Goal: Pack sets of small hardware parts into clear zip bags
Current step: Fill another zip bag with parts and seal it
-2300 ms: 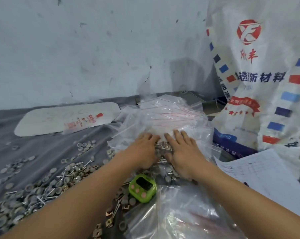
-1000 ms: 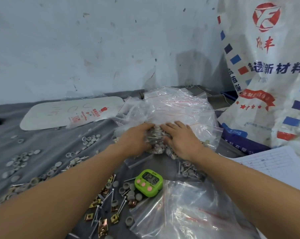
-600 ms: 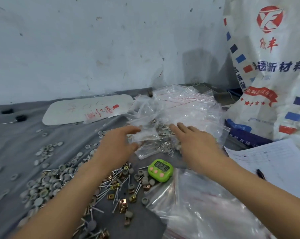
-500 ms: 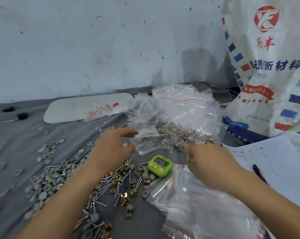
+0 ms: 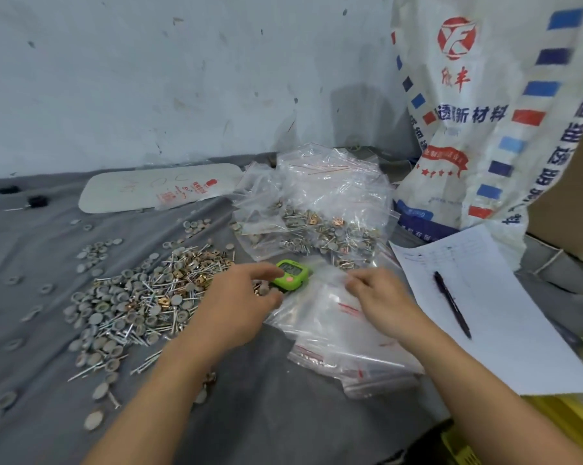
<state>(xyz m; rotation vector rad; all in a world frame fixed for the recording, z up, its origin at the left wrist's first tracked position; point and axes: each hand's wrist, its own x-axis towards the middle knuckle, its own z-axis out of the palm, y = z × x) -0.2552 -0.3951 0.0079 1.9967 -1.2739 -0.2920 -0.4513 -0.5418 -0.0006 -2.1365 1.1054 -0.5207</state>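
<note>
- Left hand above loose parts, fingers loosely spread, holding nothing, index tip just beside green timer
- Right hand on empty zip bags, fingers curled; grip not possible to tell

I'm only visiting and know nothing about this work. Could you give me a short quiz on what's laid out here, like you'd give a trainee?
1. True or false: the pen lies on the paper sheet.
2. What sits between the left hand and the right hand? A) a green timer B) scissors C) a mug
3. Fill in: the loose hardware parts lie on the person's ___ side, the empty zip bags on the other.

Key: 1 true; 2 A; 3 left.
</note>
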